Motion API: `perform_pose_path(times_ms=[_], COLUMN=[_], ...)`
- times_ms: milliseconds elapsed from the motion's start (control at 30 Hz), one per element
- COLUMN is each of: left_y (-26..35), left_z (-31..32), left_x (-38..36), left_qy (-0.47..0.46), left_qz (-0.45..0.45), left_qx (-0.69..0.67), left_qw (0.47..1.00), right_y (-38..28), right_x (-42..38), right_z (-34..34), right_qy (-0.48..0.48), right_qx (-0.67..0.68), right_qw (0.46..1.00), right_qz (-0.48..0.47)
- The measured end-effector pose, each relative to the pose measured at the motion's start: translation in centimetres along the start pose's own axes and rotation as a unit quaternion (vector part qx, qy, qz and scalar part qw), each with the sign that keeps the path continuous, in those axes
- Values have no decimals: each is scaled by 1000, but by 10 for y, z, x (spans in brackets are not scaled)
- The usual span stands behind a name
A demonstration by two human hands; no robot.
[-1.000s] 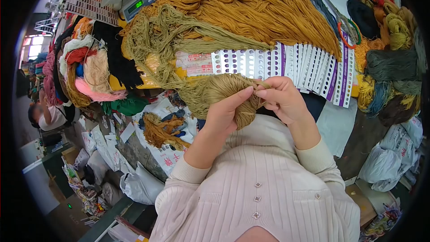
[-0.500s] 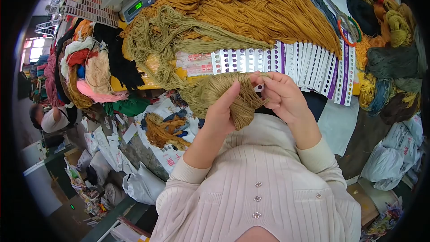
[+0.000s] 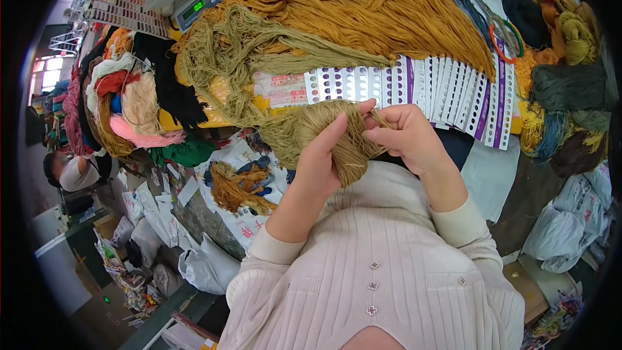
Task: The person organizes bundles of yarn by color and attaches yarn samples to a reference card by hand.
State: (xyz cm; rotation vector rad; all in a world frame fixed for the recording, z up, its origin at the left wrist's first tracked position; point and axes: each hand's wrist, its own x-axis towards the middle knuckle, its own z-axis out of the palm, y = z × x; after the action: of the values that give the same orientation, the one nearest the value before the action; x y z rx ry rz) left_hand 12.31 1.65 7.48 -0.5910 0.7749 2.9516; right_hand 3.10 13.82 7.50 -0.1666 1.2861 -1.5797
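Observation:
An olive-tan bundle of yarn [image 3: 311, 126] hangs in front of my body, at the table's near edge. My left hand [image 3: 324, 155] is closed around it, thumb across the front. At the bundle's right side, my right hand [image 3: 405, 136] pinches some of its strands between thumb and fingers. Loose strands run from the bundle up to a tangled olive skein [image 3: 223, 58] on the table. Behind my hands lies a row of shade cards with punched holes [image 3: 363, 85].
A large heap of mustard yarn [image 3: 363, 6] covers the table's back. Scissors [image 3: 502, 32] with orange and green handles lie at right. A digital scale [image 3: 194, 10] stands at back left. Coloured skeins flank both sides. Another person [image 3: 74, 172] is at far left.
My right hand's fingers have shifted on the strands, and its thumb has moved down and left. My left hand keeps its hold on the bundle.

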Motion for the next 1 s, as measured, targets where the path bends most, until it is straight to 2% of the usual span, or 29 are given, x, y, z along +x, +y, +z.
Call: perform_pose_path(times_ms=[100, 267, 400, 467, 1000], left_y=[1, 2, -2, 1, 0], left_z=[4, 5, 3, 4, -4], left_x=[0, 0, 0, 0, -7], left_qy=[13, 20, 31, 5, 44], left_qz=[-5, 1, 43, 30, 24], left_qx=[-4, -44, 50, 48, 35], left_qw=[1000, 999, 997, 998, 998], right_y=[0, 4, 7, 5, 10], right_x=[0, 1, 1, 0, 4], right_z=[2, -4, -8, -7, -10], right_qy=[14, -18, -54, -60, -89], right_qx=[33, 125, 193, 211, 280], right_qw=[999, 992, 980, 976, 956], right_qz=[-3, -6, 7, 10, 17])
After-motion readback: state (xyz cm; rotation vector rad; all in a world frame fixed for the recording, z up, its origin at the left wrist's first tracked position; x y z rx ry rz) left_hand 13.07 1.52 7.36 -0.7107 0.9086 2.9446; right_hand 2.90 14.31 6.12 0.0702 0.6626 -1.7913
